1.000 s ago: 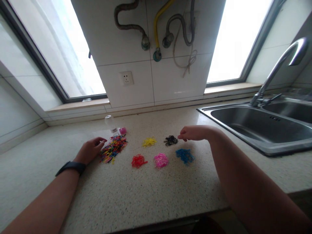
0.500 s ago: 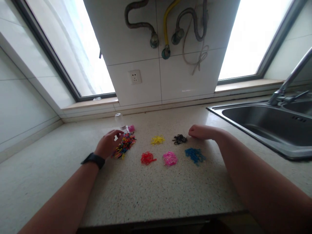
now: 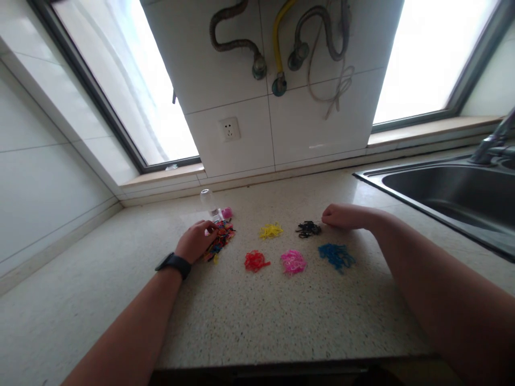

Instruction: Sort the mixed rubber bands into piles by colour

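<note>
My left hand (image 3: pixel 196 241), a black watch on its wrist, rests on the near edge of a mixed-colour pile of small rubber bands (image 3: pixel 221 238), fingers curled into it. My right hand (image 3: pixel 341 215) lies on the speckled counter just right of a black pile (image 3: pixel 308 229), fingers loosely closed; what they pinch, if anything, cannot be seen. Sorted piles lie between the hands: yellow (image 3: pixel 271 231), red (image 3: pixel 255 261), pink (image 3: pixel 293 261) and blue (image 3: pixel 336 255).
A clear bottle (image 3: pixel 208 200) lies on its side behind the mixed pile, a pink cap (image 3: pixel 227 213) beside it. A steel sink (image 3: pixel 450 195) sits at the right. Tiled wall with a socket (image 3: pixel 229 128) and hoses stands behind, windows either side.
My left hand moved forward from beside the mixed pile onto it. My right hand lowered to the counter by the black pile. The view shifted left.
</note>
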Motion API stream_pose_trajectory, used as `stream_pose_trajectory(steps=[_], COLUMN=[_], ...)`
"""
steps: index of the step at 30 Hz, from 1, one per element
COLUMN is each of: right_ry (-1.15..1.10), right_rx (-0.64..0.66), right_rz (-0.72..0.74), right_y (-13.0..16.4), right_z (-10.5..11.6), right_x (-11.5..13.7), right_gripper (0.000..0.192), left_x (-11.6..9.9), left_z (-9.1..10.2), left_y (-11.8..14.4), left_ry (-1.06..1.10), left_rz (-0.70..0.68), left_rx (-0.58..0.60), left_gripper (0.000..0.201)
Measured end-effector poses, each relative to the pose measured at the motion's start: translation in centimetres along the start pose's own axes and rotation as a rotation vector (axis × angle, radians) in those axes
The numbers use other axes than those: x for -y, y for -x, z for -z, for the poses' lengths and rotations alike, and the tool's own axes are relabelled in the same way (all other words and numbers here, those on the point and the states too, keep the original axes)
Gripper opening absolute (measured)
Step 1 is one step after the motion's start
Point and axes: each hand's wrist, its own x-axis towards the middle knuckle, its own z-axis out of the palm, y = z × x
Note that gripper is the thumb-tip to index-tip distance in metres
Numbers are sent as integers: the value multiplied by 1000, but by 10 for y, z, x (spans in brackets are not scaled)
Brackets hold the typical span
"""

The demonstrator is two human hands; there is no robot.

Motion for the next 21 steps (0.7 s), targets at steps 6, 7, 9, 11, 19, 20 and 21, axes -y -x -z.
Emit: stream_pose_trajectory(steps=[6, 7, 9, 11, 19, 20, 21], right_ry=[55, 58, 53, 54, 54, 56, 56], right_rx=[31, 31, 35, 34, 29, 31, 33], right_rz=[-30, -32, -38, -38, -18, -20, -23], right_y=[1, 1, 1, 1, 0, -1, -1], right_z=[1, 1, 1, 1, 0, 0, 0], right_x=[4, 4, 4, 4, 2, 1, 1], right_gripper=[26, 26, 26, 26, 27, 27, 27], left_x=[-3, -4, -6, -8, -15, -15, -15], left_z=[2, 2, 3, 4, 5, 5, 5], left_y=[-2, -3, -3, -3, -1, -1, -1], left_ry=[97, 115, 154, 193, 236, 234, 232], left_rz=[12, 24, 45, 48, 12, 15, 16], left_rx=[-129, -157, -192, -205, -186, -183, -179], left_gripper=[22, 22, 23, 24, 27, 27, 26])
